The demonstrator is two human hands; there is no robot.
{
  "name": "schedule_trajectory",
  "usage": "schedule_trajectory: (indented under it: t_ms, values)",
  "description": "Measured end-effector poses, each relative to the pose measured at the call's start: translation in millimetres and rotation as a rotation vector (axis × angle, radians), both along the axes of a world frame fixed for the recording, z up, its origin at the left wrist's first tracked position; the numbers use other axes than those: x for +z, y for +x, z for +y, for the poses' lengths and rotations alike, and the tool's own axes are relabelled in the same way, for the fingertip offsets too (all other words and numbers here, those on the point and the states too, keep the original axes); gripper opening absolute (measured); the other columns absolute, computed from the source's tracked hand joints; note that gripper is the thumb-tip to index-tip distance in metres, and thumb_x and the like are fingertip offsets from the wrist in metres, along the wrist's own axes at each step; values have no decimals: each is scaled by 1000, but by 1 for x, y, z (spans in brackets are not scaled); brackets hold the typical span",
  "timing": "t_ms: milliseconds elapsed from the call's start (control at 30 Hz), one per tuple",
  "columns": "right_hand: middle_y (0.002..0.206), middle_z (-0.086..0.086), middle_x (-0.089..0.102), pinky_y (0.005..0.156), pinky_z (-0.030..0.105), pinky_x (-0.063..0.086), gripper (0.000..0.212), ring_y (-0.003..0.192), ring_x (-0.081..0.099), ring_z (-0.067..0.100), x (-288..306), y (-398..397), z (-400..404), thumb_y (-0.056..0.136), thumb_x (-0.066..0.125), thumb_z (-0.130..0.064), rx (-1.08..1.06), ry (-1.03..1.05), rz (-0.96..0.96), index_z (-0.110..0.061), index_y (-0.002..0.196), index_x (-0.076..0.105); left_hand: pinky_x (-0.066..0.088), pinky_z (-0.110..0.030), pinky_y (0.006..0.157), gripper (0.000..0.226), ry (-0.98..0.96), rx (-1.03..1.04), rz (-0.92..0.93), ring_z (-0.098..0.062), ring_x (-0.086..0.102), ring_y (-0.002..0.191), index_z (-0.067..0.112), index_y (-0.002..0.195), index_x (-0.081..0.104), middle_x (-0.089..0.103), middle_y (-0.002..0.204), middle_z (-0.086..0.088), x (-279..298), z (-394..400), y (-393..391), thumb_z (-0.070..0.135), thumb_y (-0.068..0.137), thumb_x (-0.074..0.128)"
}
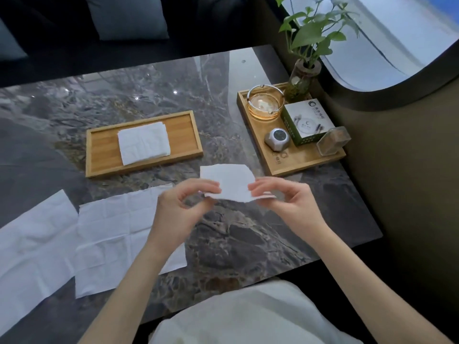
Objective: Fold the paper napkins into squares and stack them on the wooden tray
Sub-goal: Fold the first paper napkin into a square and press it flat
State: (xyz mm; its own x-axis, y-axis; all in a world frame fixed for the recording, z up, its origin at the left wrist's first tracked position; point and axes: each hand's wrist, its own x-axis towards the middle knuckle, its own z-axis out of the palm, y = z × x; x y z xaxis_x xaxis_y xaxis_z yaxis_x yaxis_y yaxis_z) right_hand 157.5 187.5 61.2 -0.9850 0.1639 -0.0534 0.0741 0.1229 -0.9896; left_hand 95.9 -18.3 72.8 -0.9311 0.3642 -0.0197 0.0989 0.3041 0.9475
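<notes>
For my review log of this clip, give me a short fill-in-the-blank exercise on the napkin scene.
1. Both hands, left hand and right hand, hold one small folded white paper napkin above the ____ table.
2. The stack of folded white napkins lies on the long ____ tray.
3. ____ unfolded white napkins lie flat at the left.

Missing: marble; wooden; Two

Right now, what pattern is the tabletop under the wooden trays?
Dark grey veined marble tabletop, head view.

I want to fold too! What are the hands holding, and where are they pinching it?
A small folded white paper napkin, pinched at its near corners by the left hand and right hand fingers.
</notes>
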Motion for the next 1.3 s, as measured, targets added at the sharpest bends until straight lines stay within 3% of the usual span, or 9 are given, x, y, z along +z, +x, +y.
schedule_trajectory:
  t_ms: [167, 267, 433, 600, 767, 900, 1067, 1200, 1300]
  values:
    - [94, 4, 72, 88, 10, 41, 20, 106, 59, 0, -44, 29, -10, 72, 70, 9, 69, 31, -175, -10, 76, 74, 44, -2, 79, 35, -96, 22, -102, 8, 60, 96, 32, 78, 73, 69, 98, 12, -41, -19, 41, -2, 73, 70]
    - [95, 9, 71, 85, 11, 44, 18, 106, 59, 6, -62, 41, -17, 72, 71, 8, 69, -8, -257, -8, 77, 75, 43, -1, 76, 35, -111, 52, -213, 10, 61, 92, 27, 75, 74, 72, 94, 6, -60, -24, 58, -7, 74, 67]
    - [96, 9, 72, 86, 22, 50, 16, 94, 66, 13, -69, 35, -19, 77, 68, 4, 62, -21, -289, -10, 80, 74, 45, -3, 73, 30, -123, 74, -275, 9, 62, 88, 33, 79, 74, 69, 82, 32, -70, -26, 56, 3, 77, 67]
    - [88, -10, 72, 76, 15, 50, 16, 87, 65, 4, -69, 17, -16, 81, 68, -9, 52, 32, -313, -22, 90, 71, 54, -17, 67, 15, -143, 164, -333, -2, 66, 76, 23, 92, 73, 72, 84, 12, -73, -22, 37, 18, 79, 69]
    - [76, -10, 69, 62, 19, 48, 8, 71, 62, 3, -77, -9, -20, 83, 66, -19, 52, 133, -402, -27, 81, 67, 47, -9, 64, 9, -252, 180, -271, -2, 63, 76, 15, 87, 72, 71, 83, 4, -82, -18, 14, 17, 80, 67]
    - [75, 7, 65, 61, 28, 40, 15, 67, 54, 12, -84, -26, -27, 85, 63, -23, 41, 222, -465, -9, 79, 65, 51, -32, 75, 18, -445, 183, -178, -21, 63, 84, 8, 94, 70, 72, 91, -8, -95, -12, 0, 20, 83, 64]
    - [73, 6, 59, 58, 32, 35, 23, 69, 52, 18, -96, -36, -38, 87, 57, -28, 9, 450, -534, -6, 80, 60, 42, -30, 65, 18, -597, 197, -47, -26, 57, 84, 6, 96, 64, 62, 94, -13, -109, -4, -1, 20, 85, 60]
    - [86, 1, 60, 63, 28, 40, 13, 82, 51, 17, -93, -31, -46, 88, 57, -23, -146, 743, -305, -12, 96, 59, 47, -35, 80, 38, -604, 237, 116, -30, 54, 101, 4, 116, 53, 53, 114, -19, -112, 2, 13, 12, 81, 64]
    - [111, 9, 66, 88, 37, 44, 29, 104, 57, 25, -96, -14, -50, 93, 45, -23, -26, 947, 4, -8, 113, 60, 38, -47, 101, 43, -692, 19, 316, -35, 43, 126, 5, 130, 42, 46, 138, -19, -115, 5, 30, 16, 89, 50]
